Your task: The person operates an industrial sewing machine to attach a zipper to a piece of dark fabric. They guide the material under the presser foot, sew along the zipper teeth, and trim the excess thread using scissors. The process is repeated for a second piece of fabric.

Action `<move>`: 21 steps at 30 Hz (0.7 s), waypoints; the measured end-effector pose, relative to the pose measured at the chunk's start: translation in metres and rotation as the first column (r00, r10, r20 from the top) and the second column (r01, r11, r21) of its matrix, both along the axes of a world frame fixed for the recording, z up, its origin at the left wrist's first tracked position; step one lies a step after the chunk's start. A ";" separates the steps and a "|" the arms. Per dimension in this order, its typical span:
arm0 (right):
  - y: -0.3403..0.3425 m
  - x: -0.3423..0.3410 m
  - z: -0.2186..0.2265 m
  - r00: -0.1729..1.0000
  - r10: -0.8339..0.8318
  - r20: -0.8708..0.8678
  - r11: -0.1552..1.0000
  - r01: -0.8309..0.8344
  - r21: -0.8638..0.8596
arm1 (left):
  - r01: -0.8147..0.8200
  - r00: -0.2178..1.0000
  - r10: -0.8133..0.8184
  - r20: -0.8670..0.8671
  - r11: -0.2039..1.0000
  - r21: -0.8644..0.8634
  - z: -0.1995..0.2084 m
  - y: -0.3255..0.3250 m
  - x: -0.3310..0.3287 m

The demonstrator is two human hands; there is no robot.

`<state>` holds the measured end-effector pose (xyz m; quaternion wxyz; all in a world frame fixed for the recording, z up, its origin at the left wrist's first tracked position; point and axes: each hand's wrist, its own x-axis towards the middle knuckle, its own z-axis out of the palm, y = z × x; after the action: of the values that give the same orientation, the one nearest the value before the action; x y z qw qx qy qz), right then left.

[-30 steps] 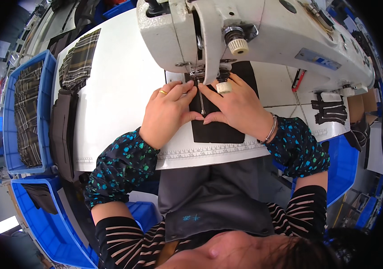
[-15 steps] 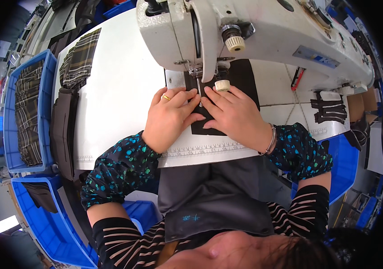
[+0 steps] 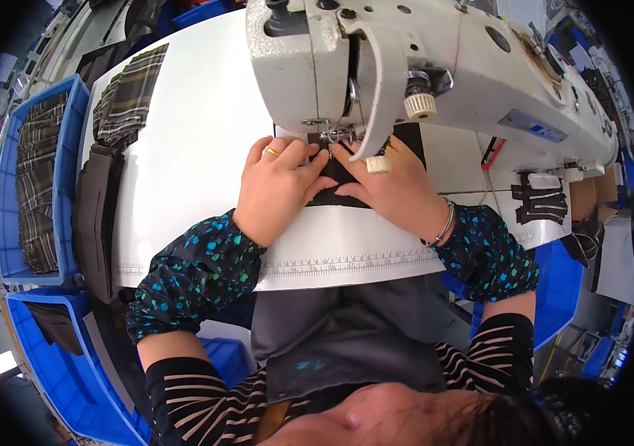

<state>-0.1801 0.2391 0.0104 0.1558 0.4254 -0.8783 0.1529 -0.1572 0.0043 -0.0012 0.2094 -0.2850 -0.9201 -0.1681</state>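
Observation:
A black fabric piece point(image 3: 329, 196) lies flat on the white sewing table, running under the presser foot point(image 3: 334, 137) of a sewing machine point(image 3: 294, 74). A small silver zipper pull point(image 3: 330, 154) shows on it, just in front of the foot. My left hand point(image 3: 280, 182) rests on the fabric's left side, its fingers bent and the thumb stretched inward. On the other side my right hand point(image 3: 395, 182) presses down with fingers extended, their tips close to the foot. The machine's guard and knob partly cover the right fingers.
Plaid fabric pieces point(image 3: 129, 97) and a dark stack point(image 3: 97, 219) lie at the table's left. Blue bins point(image 3: 79, 186) stand beside it. At the right are a red-handled tool point(image 3: 491, 152) and several black zipper strips point(image 3: 541, 199). A ruler strip point(image 3: 346, 264) follows the front edge.
The black fabric has slid away from me, deeper under the machine, and less of it shows on the near side. Both hands stay on it. The whole view has shifted slightly.

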 end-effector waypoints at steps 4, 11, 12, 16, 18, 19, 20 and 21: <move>0.002 0.005 0.000 1.000 0.009 -0.022 1.000 -0.009 0.000 | 0.005 1.000 -0.005 0.005 1.000 -0.020 0.003 0.001 0.007; 0.002 0.003 -0.001 1.000 0.014 0.006 1.000 -0.014 0.015 | 0.001 1.000 -0.001 0.023 1.000 -0.011 0.007 0.001 0.006; 0.002 0.003 -0.001 1.000 0.013 0.004 1.000 -0.013 0.010 | 0.003 1.000 -0.003 0.030 1.000 -0.008 0.007 0.001 0.005; 0.000 0.001 0.002 0.999 0.030 0.021 0.999 -0.029 -0.031 | 0.007 0.999 -0.007 0.036 1.000 0.001 0.007 0.000 0.002; 0.000 0.001 0.002 0.999 0.028 0.031 0.999 -0.027 -0.032 | 0.008 0.999 -0.008 0.034 1.000 0.002 0.006 -0.001 0.002; 0.000 0.001 0.001 0.999 0.029 0.033 0.999 -0.027 -0.040 | 0.005 0.999 -0.005 0.034 1.000 0.001 0.006 -0.001 0.002; 0.000 0.000 0.001 0.999 0.029 0.034 0.999 -0.027 -0.047 | 0.003 0.999 -0.003 0.032 1.000 0.001 0.006 -0.001 0.001; -0.001 -0.001 0.001 0.999 0.029 0.034 0.998 -0.027 -0.053 | 0.001 1.000 -0.001 0.030 1.000 0.001 0.006 -0.001 0.000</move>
<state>-0.1807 0.2385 0.0117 0.1494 0.4307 -0.8705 0.1856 -0.1571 0.0037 0.0047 0.1954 -0.2830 -0.9230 -0.1728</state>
